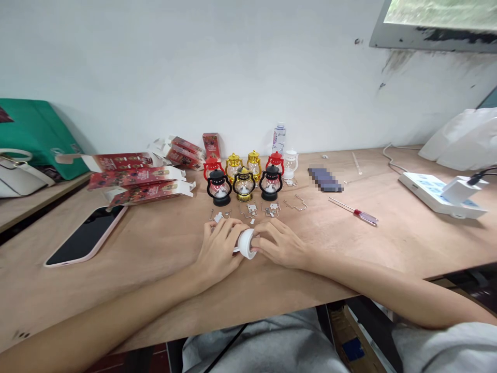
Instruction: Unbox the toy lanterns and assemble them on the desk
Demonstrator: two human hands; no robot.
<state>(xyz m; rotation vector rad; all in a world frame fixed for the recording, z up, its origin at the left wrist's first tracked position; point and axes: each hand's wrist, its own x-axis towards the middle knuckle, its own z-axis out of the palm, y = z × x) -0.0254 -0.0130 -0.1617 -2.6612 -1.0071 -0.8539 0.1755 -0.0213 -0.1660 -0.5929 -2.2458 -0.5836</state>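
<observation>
My left hand (223, 246) is closed around a small white lantern (246, 244), which lies on its side with its round base turned to the right. Most of the lantern's body is hidden under my left fingers. The fingers of my right hand (280, 243) are bent, and their tips press at the open underside of the base. Whether they pinch some small part there cannot be made out. Just beyond my hands lie bent wires and small metal pieces (251, 208). Behind them stand several small lanterns, among them a black one (219, 189), a gold one (244, 185) and a red one (276, 161).
A phone (87, 235) and opened red boxes (143, 178) lie to the left. On the right are a screwdriver (365, 216), a pixelated dark object (325, 179) and a power strip (438, 194). A bottle (278, 139) stands by the wall.
</observation>
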